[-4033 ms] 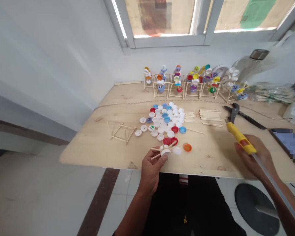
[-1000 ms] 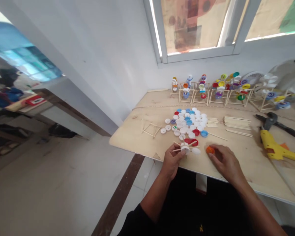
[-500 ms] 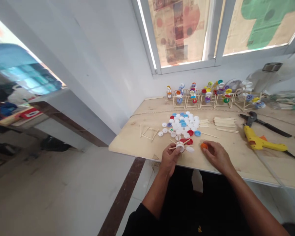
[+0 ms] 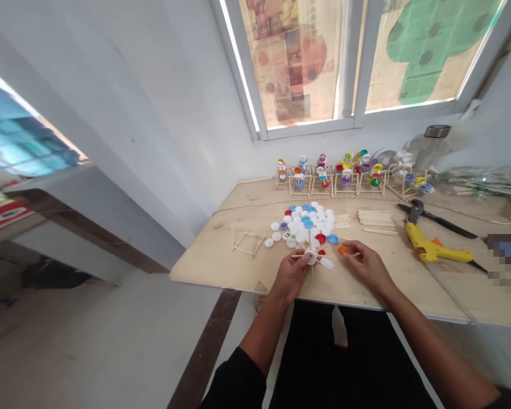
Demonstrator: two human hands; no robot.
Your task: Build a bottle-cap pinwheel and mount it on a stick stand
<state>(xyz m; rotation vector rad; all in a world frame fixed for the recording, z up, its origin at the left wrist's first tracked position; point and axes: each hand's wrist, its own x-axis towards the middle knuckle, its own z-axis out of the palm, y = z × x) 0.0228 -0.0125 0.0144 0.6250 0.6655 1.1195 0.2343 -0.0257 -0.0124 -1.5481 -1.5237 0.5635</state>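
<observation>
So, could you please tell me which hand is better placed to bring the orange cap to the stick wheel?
Probably the right hand: it holds the orange cap, close to the stick wheel. The left hand is occupied gripping that wheel.

Pale wooden table [image 4: 221, 266] under my forearms, knotted grain. My landmark: the cap pile [image 4: 309, 224], mostly white, some blue and red. Left of the pile, a small stick frame [image 4: 247, 243]. Just right of it, short sticks [image 4: 343, 221]; farther right, a stack of longer sticks [image 4: 375, 218]. Well right: yellow glue gun [image 4: 421, 243], black-handled pliers [image 4: 451, 224]. Behind the pile, a twisted cord [image 4: 247, 205]; beyond, stick stands [image 4: 346, 191] bearing cap wheels [image 4: 346, 178]. Behind, far right: clear bag of sticks [image 4: 485, 182].
</observation>
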